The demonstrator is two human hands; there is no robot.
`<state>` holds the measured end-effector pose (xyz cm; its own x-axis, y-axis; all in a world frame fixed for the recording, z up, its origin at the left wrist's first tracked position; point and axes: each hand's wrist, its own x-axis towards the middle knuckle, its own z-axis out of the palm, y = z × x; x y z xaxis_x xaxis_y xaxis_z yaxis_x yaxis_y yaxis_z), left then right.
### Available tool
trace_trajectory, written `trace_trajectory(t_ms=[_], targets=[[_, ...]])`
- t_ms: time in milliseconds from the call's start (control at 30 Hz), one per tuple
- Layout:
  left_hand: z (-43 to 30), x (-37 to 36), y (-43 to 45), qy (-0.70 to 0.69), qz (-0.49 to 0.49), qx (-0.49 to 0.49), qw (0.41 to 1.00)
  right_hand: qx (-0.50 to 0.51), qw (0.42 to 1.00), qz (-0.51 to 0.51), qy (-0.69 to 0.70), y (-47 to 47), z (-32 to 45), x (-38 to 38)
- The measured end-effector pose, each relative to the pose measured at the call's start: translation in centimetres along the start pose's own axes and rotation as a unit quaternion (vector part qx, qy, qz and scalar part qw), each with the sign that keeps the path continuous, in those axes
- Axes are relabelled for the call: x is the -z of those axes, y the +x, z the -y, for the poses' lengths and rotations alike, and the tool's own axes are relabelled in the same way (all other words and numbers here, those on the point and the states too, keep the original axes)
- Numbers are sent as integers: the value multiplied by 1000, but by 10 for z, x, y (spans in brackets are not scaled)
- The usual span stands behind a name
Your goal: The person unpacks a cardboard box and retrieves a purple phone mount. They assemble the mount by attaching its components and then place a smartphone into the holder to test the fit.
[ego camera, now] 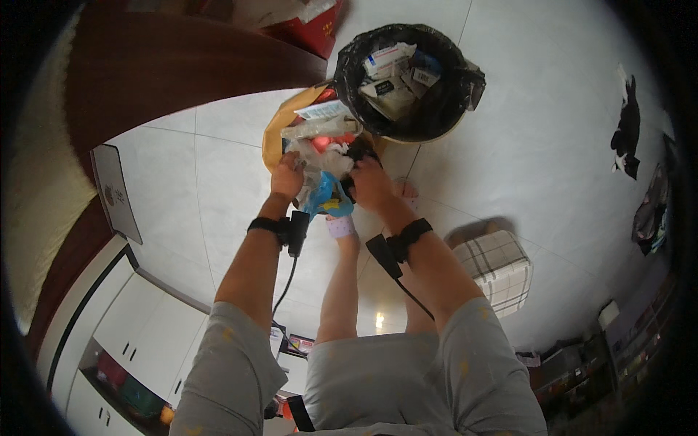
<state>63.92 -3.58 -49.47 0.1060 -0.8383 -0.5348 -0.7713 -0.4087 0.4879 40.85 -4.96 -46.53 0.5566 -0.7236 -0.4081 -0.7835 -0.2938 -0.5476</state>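
Observation:
A paper bag (278, 128) stands on the floor before me, full of plastic bags and packaging. My left hand (287, 175) grips a whitish translucent plastic bag (308, 155) at its left side. At the right side, my right hand (372, 182) touches a black plastic bag (360, 148); its fingertips are partly hidden, so I cannot tell whether it grips anything. Between the hands lie a blue plastic bag (327, 195) with a yellow mark and something red (322, 143). A bin lined with a black bag (474, 82), holding small boxes (388, 57) and wrappers, adjoins the paper bag.
A dark wooden furniture edge (218, 54) curves in at upper left. A plaid stool (493, 267) stands right of my legs. A black-and-white cat (627, 128) lies on the tiled floor (529, 136) at far right. White cabinets (147, 327) are at lower left.

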Motion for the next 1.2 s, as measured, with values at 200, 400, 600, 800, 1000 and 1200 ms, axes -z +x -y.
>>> trace_trajectory(t_ms=[200, 400, 600, 800, 1000, 1200], targets=[[31, -2, 31, 181, 119, 68, 974, -72, 996, -40, 30, 13, 14, -15], [36, 1, 35, 414, 142, -55, 898, -15, 975, -215, 52, 63, 15, -11], [25, 7, 60, 484, 190, -107, 847, -64, 973, -220, -10, 115, -5, -44], [30, 10, 70, 586, 284, -102, 752, -67, 997, -28, -32, 98, -3, -55], [31, 23, 42, 489, 110, -177, 847, -108, 979, -158, -63, 89, -13, -90], [56, 51, 12, 271, -59, -147, 949, -153, 981, -78, -90, 99, -13, -83]])
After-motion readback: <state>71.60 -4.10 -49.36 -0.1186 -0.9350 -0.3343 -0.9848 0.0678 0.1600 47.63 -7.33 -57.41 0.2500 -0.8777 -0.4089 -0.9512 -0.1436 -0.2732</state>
